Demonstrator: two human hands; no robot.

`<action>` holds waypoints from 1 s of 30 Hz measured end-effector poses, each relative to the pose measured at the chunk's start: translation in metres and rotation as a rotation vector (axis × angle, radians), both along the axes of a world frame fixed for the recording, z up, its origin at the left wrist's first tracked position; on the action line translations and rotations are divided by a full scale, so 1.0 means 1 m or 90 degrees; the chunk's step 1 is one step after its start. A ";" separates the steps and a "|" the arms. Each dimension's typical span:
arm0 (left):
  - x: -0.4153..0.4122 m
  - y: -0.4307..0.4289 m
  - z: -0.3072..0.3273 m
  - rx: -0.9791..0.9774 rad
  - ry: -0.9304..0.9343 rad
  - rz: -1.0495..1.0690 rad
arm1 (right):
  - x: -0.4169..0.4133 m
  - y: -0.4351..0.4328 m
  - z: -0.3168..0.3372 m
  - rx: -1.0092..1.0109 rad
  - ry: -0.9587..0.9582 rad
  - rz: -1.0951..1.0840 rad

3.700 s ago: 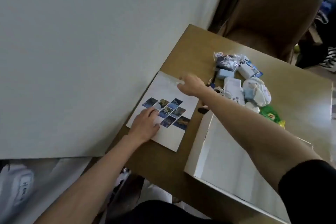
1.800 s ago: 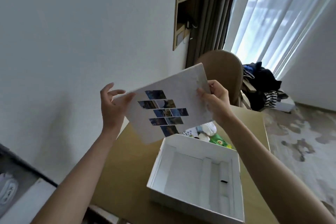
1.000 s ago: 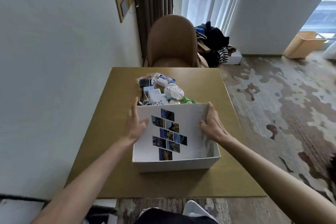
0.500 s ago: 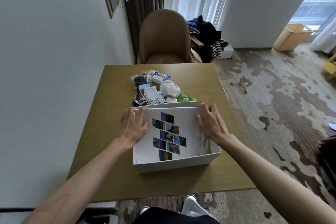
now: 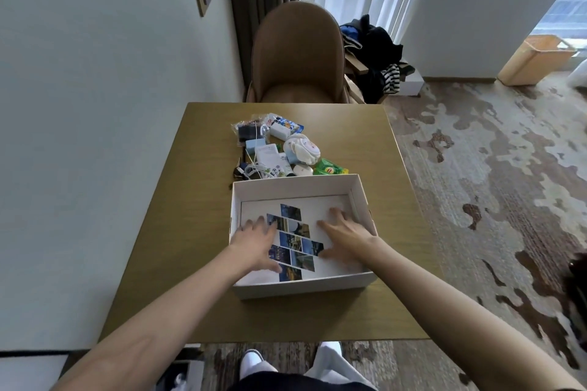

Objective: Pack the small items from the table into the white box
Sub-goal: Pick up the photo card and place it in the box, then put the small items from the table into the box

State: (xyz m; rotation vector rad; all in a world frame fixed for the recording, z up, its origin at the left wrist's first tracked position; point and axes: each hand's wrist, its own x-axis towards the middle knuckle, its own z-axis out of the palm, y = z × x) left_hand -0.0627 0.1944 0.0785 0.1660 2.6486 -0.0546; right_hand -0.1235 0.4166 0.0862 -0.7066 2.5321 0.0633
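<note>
The white box stands open on the wooden table, near its front edge. A white card with blue photo tiles lies flat on the box's floor. My left hand and my right hand both rest palm-down on that card, fingers spread, gripping nothing. Just beyond the box's far wall lies a pile of small items: a white charger with cable, a light blue block, a round white pouch, a green packet and clear bags.
A brown chair stands at the table's far side. The wall runs along the left. Dark clothes lie heaped behind the chair, and a tan bin stands at the far right on patterned carpet.
The card went from tilted on the box's rim to flat on its floor. Both hands moved from the card's far edge down onto its face.
</note>
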 end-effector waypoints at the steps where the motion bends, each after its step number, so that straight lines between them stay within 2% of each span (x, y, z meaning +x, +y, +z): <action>1: 0.002 0.001 -0.002 -0.008 -0.030 0.000 | 0.002 0.002 -0.004 0.006 -0.018 -0.002; 9: 0.003 -0.007 -0.007 -0.032 -0.061 -0.002 | 0.009 0.012 -0.022 -0.051 0.033 0.016; 12: 0.007 -0.013 0.000 -0.019 -0.041 0.001 | 0.002 0.000 -0.014 -0.211 0.057 0.021; 16: 0.006 -0.015 0.014 0.027 0.146 -0.084 | -0.020 -0.013 0.011 -0.419 0.118 0.059; 20: -0.024 -0.024 0.031 0.191 0.357 -0.015 | -0.056 -0.025 0.033 -0.536 0.164 0.029; 22: -0.046 -0.028 0.037 0.283 0.432 0.045 | -0.075 -0.032 0.041 -0.549 0.181 -0.017; 24: -0.070 -0.032 0.041 0.357 0.451 0.110 | -0.096 -0.041 0.045 -0.533 0.184 -0.089; 30: -0.132 -0.059 0.032 0.374 0.292 0.187 | -0.155 -0.065 0.033 -0.360 0.069 -0.252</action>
